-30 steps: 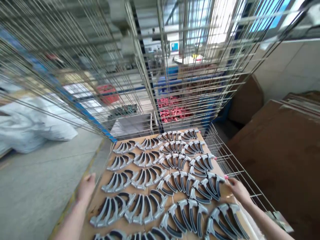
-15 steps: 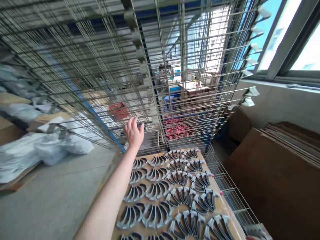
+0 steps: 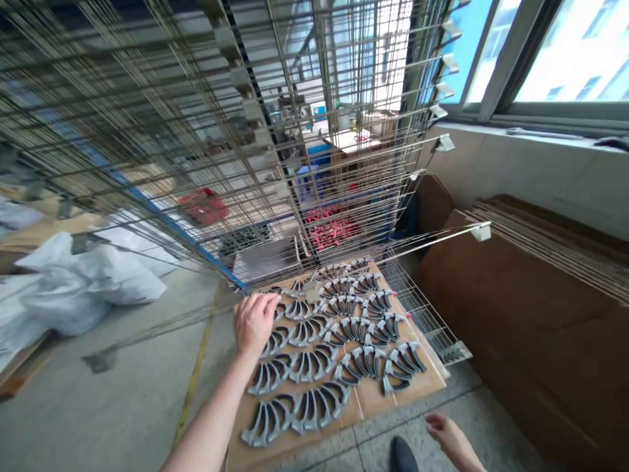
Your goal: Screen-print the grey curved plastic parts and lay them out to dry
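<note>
My left hand (image 3: 254,322) has its fingers curled over the front edge of a blurred, tilted wire shelf (image 3: 427,246), above the left side of a cardboard-covered layer (image 3: 366,401). Rows of curved grey metal parts with dark inner edges (image 3: 322,401) lie fanned out on the cardboard. Low on the right, my right hand (image 3: 445,432) hangs over the floor near the cardboard's front corner, its fingers loosely bent and nothing visible in them.
Raised wire shelves (image 3: 196,111) fill the upper view in a rack with a blue post (image 3: 167,219). White sacks (image 3: 113,272) lie at left. Brown boards (image 3: 531,314) lean at right below a window. Beyond the rack are red parts (image 3: 331,229). A shoe (image 3: 403,454) shows below.
My left hand has come down, and a wire shelf edge now hangs lower, across the cardboard's far part. My right hand shows more fully at the bottom right. The view has shifted.
</note>
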Tool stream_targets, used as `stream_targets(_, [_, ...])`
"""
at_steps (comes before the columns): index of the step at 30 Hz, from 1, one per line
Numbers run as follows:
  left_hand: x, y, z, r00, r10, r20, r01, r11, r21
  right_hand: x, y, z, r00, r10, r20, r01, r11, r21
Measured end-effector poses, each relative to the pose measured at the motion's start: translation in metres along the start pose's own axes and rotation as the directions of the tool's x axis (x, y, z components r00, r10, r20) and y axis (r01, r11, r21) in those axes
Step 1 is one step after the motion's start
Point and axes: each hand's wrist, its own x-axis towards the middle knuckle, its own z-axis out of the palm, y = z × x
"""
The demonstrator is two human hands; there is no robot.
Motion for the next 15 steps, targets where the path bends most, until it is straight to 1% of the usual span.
stream_targets(2, [-0.061, 0.011, 0.004, 0.993, 0.026, 0.112, -0.015, 0.995, -0.096, -0.018, -0.013, 0.027, 0.998, 0.009, 0.060, -0.012, 0.999, 0.041])
stream_targets(4, [-0.119, 0.022, 0.015, 0.974, 0.036, 0.224, 0.010, 0.980, -0.199, -0.033, -0.026, 0.056, 0.996, -0.020, 0.092, 0.015, 0.998, 0.058])
stream_targets(6, [-0.170, 0.032, 0.029, 0.948, 0.026, 0.316, 0.060, 0.963, -0.261, -0.043, -0.039, 0.085, 0.993, -0.053, 0.108, 0.050, 0.998, 0.031])
stream_targets(7, [-0.191, 0.036, 0.038, 0.937, 0.017, 0.348, 0.085, 0.957, -0.276, -0.045, -0.045, 0.099, 0.991, -0.062, 0.119, 0.061, 0.998, 0.017])
stream_targets(9, [-0.226, 0.042, 0.055, 0.925, -0.004, 0.380, 0.123, 0.949, -0.291, -0.043, -0.055, 0.123, 0.987, -0.091, 0.132, 0.092, 0.996, -0.003])
stream_targets(10, [-0.241, 0.045, 0.063, 0.924, -0.015, 0.383, 0.137, 0.946, -0.295, -0.039, -0.059, 0.135, 0.984, -0.127, 0.127, 0.129, 0.992, -0.012])
stream_targets(12, [-0.265, 0.048, 0.079, 0.925, -0.035, 0.379, 0.160, 0.939, -0.303, -0.027, -0.065, 0.155, 0.969, -0.226, 0.101, 0.233, 0.971, -0.054])
stream_targets(15, [-0.295, 0.052, 0.100, 0.918, -0.063, 0.391, 0.196, 0.930, -0.310, -0.005, -0.071, 0.180, 0.923, -0.375, 0.085, 0.384, 0.911, -0.153])
